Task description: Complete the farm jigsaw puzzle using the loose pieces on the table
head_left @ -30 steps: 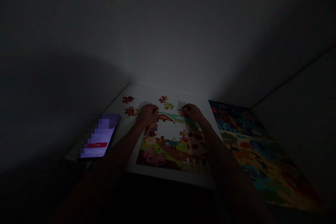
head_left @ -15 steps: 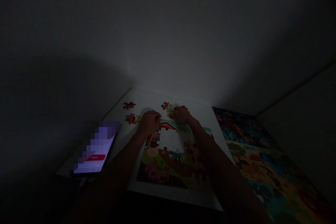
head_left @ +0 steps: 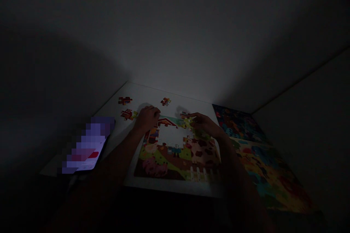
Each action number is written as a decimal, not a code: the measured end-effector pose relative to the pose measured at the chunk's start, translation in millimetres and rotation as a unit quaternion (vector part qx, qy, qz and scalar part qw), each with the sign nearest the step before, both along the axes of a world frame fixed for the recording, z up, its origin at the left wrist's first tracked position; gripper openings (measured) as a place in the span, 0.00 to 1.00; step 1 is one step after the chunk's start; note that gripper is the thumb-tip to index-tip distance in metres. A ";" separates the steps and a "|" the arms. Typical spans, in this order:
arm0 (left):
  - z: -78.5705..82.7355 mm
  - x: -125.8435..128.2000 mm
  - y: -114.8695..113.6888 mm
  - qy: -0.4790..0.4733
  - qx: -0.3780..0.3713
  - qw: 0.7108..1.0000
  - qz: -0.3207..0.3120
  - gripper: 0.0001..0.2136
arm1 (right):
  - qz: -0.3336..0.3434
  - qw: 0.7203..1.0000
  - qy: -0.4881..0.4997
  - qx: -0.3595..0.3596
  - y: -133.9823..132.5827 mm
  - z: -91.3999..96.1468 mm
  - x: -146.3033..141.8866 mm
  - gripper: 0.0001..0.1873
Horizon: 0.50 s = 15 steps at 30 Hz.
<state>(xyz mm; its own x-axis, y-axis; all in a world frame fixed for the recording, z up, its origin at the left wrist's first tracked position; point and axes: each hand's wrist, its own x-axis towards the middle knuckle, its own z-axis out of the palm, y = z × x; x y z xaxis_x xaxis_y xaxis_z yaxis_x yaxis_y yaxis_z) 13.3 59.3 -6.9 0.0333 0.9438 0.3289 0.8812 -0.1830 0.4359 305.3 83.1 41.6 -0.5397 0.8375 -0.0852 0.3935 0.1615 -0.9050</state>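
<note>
Under dim light I see the left hand (head_left: 147, 118), fingers curled together, over the top edge of a colourful cardboard farm jigsaw (head_left: 164, 162) on a white table (head_left: 142, 94). The right hand (head_left: 205, 124) stretches its fingers (head_left: 194, 117) to a small red-yellow jigsaw piece (head_left: 185, 115); darkness hides any pinch.

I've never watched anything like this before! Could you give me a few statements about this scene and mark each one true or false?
The farm-scene jigsaw puzzle has a white gap in its middle: true.
The phone lies to the right of the puzzle: false, it lies to the left.
Loose puzzle pieces lie beyond the puzzle: true.
The left hand holds the phone: false, it is at the puzzle's upper left, by the red barn roof.
</note>
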 end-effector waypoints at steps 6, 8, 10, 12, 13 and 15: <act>0.3 -1.5 1.8 -0.001 0.010 1.000 -0.011 0.12 | -0.093 0.994 0.058 0.025 -10.8 -17.9 14.8 0.22; -1.2 -2.2 3.1 0.000 0.015 1.000 -0.012 0.13 | -0.164 0.977 0.111 0.080 -6.2 -18.4 18.7 0.22; -3.0 -3.1 4.9 -0.001 0.019 1.000 -0.014 0.13 | -0.220 0.958 0.142 0.117 -2.5 -15.9 25.9 0.22; -4.7 -4.2 6.7 -0.002 0.022 1.000 -0.016 0.13 | -0.244 0.953 0.134 0.123 -1.2 -13.0 34.1 0.22; -5.2 -4.8 7.6 -0.002 0.023 1.000 -0.017 0.14 | -0.246 0.954 0.126 0.119 -1.5 -12.1 37.2 0.21; -5.7 -5.8 8.8 -0.003 0.024 1.000 -0.020 0.14 | -0.232 0.961 0.117 0.099 -3.2 -12.6 39.8 0.21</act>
